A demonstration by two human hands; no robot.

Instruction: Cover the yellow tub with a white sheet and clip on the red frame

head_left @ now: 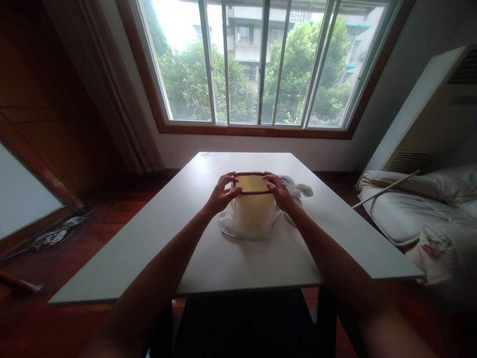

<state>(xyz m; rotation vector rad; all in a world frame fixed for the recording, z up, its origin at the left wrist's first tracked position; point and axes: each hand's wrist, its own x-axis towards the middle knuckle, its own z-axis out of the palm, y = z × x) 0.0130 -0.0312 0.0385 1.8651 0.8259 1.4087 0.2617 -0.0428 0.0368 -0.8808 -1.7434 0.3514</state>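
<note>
A pale yellow bin (253,184) with a dark red-brown rim stands on the white table in front of me. Thin whitish plastic (246,231) spreads round its base and up its outside. My left hand (223,192) grips the left side of the rim, thumb and fingers closed on it. On the opposite side, my right hand (278,190) holds the rim in the same way. Just behind my right hand lies a crumpled white plastic bag (304,190), partly hidden; whether it joins the plastic round the bin I cannot tell.
The white table (149,238) narrows toward the window (261,64). A pale cushioned seat (439,199) with a thin stick (385,190) across it is on the right, below a tall cream appliance (425,109). Cables (55,236) lie on the floor at left.
</note>
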